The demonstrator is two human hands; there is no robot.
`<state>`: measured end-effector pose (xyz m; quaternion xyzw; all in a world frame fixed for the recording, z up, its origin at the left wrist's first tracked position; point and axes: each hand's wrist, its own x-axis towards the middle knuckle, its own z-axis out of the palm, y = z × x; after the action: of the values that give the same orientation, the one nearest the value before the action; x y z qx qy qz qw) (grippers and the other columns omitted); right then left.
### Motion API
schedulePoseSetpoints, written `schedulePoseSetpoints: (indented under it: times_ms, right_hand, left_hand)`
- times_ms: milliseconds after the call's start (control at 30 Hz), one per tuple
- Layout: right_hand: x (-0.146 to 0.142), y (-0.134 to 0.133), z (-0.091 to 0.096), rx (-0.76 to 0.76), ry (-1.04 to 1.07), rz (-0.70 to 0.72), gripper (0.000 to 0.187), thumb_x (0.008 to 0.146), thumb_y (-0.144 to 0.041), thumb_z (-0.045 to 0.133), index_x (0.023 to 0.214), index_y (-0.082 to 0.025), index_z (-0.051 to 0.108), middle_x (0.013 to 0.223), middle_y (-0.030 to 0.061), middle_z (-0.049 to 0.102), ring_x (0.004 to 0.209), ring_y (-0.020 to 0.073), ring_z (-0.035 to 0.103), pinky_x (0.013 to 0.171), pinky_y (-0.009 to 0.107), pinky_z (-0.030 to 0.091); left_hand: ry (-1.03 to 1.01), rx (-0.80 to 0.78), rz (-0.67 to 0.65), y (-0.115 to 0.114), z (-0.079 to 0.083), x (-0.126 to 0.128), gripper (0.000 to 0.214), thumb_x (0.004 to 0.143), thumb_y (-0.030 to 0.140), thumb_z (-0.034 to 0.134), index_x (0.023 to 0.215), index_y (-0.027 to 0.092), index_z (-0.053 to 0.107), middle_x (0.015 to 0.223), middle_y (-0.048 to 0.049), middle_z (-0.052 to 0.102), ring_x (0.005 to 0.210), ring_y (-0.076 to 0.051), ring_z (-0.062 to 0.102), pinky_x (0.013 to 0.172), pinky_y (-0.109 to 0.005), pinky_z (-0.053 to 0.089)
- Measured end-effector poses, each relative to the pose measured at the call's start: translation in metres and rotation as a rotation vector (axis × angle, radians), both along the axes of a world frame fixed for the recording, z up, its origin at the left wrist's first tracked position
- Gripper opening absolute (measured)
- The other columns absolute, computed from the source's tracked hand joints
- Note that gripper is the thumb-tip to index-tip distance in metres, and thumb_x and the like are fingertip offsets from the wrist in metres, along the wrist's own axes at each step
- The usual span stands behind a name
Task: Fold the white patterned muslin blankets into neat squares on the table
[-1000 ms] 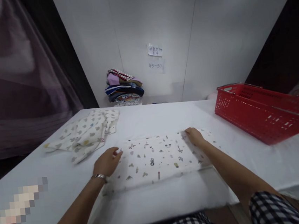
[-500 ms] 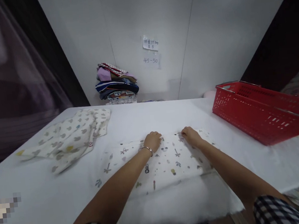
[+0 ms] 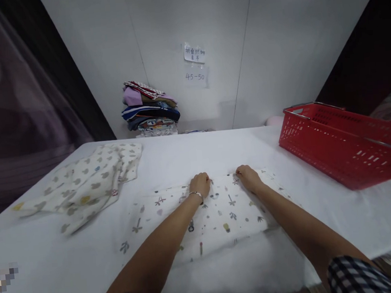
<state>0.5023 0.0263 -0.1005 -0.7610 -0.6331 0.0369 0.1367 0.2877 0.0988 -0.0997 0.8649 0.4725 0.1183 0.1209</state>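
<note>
A white cloth point(image 3: 219, 218) printed with small plants and other motifs lies spread on the table before me, with its plain white part toward my body. At the cloth's far edge, my left hand point(image 3: 200, 186), a bracelet on its wrist, has its fingers curled in a pinch on the fabric. A short way to the right, my right hand point(image 3: 249, 178) pinches the same far edge between thumb and fingers. The fingertips of both hands are partly hidden.
On the left lies a crumpled cloth with a grey print point(image 3: 91, 179). A red basket point(image 3: 340, 146) stands at the right on the white table point(image 3: 203, 150). Behind the table, a stack of folded fabrics point(image 3: 150, 109) rises by the wall, near paper signs point(image 3: 194, 66).
My left hand has turned slightly and its fingers are curled tighter at the cloth's edge. My right hand stays nearly in place. The whole view has shifted a little.
</note>
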Motion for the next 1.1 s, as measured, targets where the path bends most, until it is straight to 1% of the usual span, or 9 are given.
schedulePoseSetpoints:
  times_ms: [133,233,333,400,467,667,800,900,1100]
  right_hand:
    - [-0.001,-0.001,-0.002,0.012,-0.012,0.009,0.023,0.085,-0.018,0.042,0.094,-0.016,0.063,0.098,0.0092,0.061,0.096,0.0205,0.052,0.081,0.029,0.038]
    - [-0.011,-0.010,-0.004,0.074,-0.026,0.028,0.032,0.085,-0.018,0.041,0.113,-0.013,0.057,0.121,0.0111,0.053,0.114,0.0216,0.043,0.096,0.031,0.032]
    - [-0.027,-0.023,-0.008,0.100,-0.012,0.182,0.044,0.087,-0.027,0.041,0.128,-0.011,0.045,0.137,0.0120,0.040,0.127,0.0218,0.030,0.105,0.035,0.022]
    - [-0.036,-0.030,-0.012,0.039,0.010,0.318,0.053,0.088,-0.039,0.041,0.135,-0.014,0.037,0.141,0.0117,0.033,0.131,0.0239,0.024,0.107,0.042,0.019]
    - [-0.039,-0.033,-0.014,-0.048,0.023,0.377,0.060,0.087,-0.049,0.037,0.138,-0.019,0.030,0.144,0.0099,0.026,0.134,0.0251,0.018,0.106,0.048,0.015]
    - [-0.035,-0.029,-0.017,-0.113,-0.011,0.369,0.061,0.089,-0.053,0.029,0.140,-0.021,0.026,0.147,0.0079,0.020,0.135,0.0234,0.012,0.107,0.049,0.011]
    - [-0.038,-0.030,-0.016,-0.101,0.017,0.371,0.060,0.089,-0.052,0.031,0.140,-0.021,0.026,0.146,0.0086,0.021,0.135,0.0233,0.014,0.107,0.050,0.011]
    - [-0.031,-0.034,-0.013,-0.099,0.033,0.360,0.062,0.089,-0.053,0.028,0.141,-0.019,0.024,0.147,0.0090,0.019,0.135,0.0218,0.013,0.108,0.048,0.010]
    - [0.023,-0.041,-0.016,-0.170,-0.071,0.085,0.067,0.087,-0.059,0.025,0.140,-0.018,0.025,0.147,0.0110,0.017,0.136,0.0245,0.009,0.107,0.050,0.004]
  left_hand:
    - [0.018,0.010,0.019,-0.001,-0.002,0.004,0.016,0.085,0.025,0.044,0.083,0.018,0.058,0.093,-0.0066,0.061,0.091,-0.021,0.053,0.076,-0.032,0.039]
    - [0.030,0.030,0.024,-0.004,-0.002,0.005,0.017,0.085,0.023,0.043,0.084,0.017,0.058,0.094,-0.0078,0.061,0.093,-0.022,0.053,0.077,-0.034,0.040]
    - [0.039,0.044,0.035,-0.004,-0.003,0.006,0.018,0.084,0.023,0.042,0.085,0.016,0.059,0.095,-0.0086,0.061,0.095,-0.022,0.053,0.079,-0.034,0.040]
    - [0.044,0.048,0.043,-0.004,-0.003,0.007,0.018,0.084,0.024,0.042,0.086,0.016,0.059,0.095,-0.0088,0.062,0.096,-0.022,0.053,0.079,-0.034,0.040]
    - [0.049,0.051,0.048,-0.003,-0.003,0.008,0.018,0.084,0.024,0.042,0.086,0.017,0.059,0.095,-0.0089,0.062,0.095,-0.022,0.053,0.079,-0.033,0.040]
    - [0.026,0.091,0.013,-0.014,0.004,0.010,0.021,0.084,0.022,0.042,0.098,0.018,0.057,0.104,-0.0094,0.059,0.102,-0.022,0.050,0.086,-0.036,0.037]
    - [0.005,0.137,-0.234,-0.030,-0.001,0.010,0.027,0.087,0.026,0.040,0.111,0.021,0.052,0.120,-0.0069,0.054,0.114,-0.020,0.044,0.097,-0.037,0.030]
    - [0.047,0.098,-0.293,-0.035,-0.012,0.008,0.037,0.088,0.034,0.038,0.122,0.021,0.046,0.136,-0.0063,0.042,0.128,-0.022,0.032,0.105,-0.042,0.022]
    - [0.074,0.048,-0.290,-0.035,-0.021,0.005,0.047,0.090,0.039,0.028,0.133,0.020,0.037,0.145,-0.0042,0.029,0.134,-0.021,0.020,0.110,-0.043,0.014]
